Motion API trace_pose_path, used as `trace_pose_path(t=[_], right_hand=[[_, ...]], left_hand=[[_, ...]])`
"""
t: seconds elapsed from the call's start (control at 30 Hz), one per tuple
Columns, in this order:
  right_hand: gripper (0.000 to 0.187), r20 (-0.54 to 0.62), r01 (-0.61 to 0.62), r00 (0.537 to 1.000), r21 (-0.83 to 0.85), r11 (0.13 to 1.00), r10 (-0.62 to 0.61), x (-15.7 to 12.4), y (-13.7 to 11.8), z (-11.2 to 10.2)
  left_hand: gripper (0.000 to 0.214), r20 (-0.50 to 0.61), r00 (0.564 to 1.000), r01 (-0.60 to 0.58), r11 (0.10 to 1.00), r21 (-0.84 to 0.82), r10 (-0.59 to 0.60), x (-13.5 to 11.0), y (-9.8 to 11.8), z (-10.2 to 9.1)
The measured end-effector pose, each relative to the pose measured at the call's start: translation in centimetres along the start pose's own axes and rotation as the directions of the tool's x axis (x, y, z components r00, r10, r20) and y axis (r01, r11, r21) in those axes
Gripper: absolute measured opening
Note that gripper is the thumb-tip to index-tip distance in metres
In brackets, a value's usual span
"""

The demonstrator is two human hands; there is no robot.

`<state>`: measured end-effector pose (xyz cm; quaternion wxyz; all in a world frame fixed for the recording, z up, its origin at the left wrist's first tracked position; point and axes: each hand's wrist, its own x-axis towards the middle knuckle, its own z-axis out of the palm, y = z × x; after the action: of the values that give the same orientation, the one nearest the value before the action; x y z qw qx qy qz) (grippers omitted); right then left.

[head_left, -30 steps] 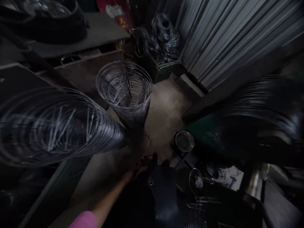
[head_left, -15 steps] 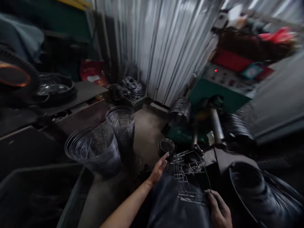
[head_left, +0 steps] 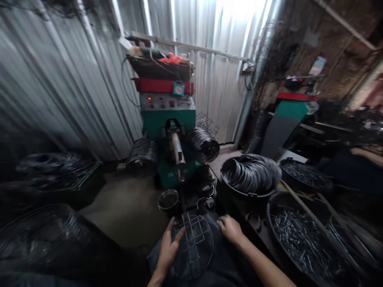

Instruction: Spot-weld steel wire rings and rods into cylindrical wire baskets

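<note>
A round wire grid (head_left: 194, 245) lies on my lap at the bottom centre. My left hand (head_left: 168, 250) rests on its left rim with the fingers spread along the wire. At its upper right edge, my right hand (head_left: 230, 230) touches the rim with curled fingers. Straight ahead stands a green machine (head_left: 167, 119) with a metal arm (head_left: 177, 151) pointing toward me and wire rings hung on both sides.
A black tub of stacked wire rings (head_left: 249, 177) sits right of the machine. A tub of short metal rods (head_left: 295, 233) is at lower right. Small round tins (head_left: 168, 199) stand on the floor. Wire hoop stacks (head_left: 38, 235) fill the lower left. Another person's arm (head_left: 366, 156) shows at far right.
My view has swung up and right from the floor and hoop stacks to the machine. Both hands have come onto the wire grid on my lap.
</note>
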<state>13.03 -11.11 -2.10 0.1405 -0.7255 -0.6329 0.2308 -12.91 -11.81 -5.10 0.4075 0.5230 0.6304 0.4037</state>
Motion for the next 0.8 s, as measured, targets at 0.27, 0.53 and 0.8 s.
trace_pose_path(t=[0.27,0.53,0.8], right_hand=[[0.04,-0.483,-0.333,0.827,-0.006,0.943,0.289,13.1,1.9,-12.3],[0.033,-0.41,-0.468,0.807,-0.004,0.883,0.426,18.8,3.5,-15.3],[0.033,-0.366,-0.499,0.817,-0.063,0.864,0.445,20.0,3.4,-15.4]], left_hand=[[0.071,0.008,0.963,-0.257,0.915,0.31,0.268,-0.1,-3.5,2.0],[0.075,0.02,0.978,-0.203,0.916,0.345,0.21,1.7,-5.3,1.5],[0.088,0.028,0.993,-0.116,0.948,0.296,0.113,2.0,-3.5,1.3]])
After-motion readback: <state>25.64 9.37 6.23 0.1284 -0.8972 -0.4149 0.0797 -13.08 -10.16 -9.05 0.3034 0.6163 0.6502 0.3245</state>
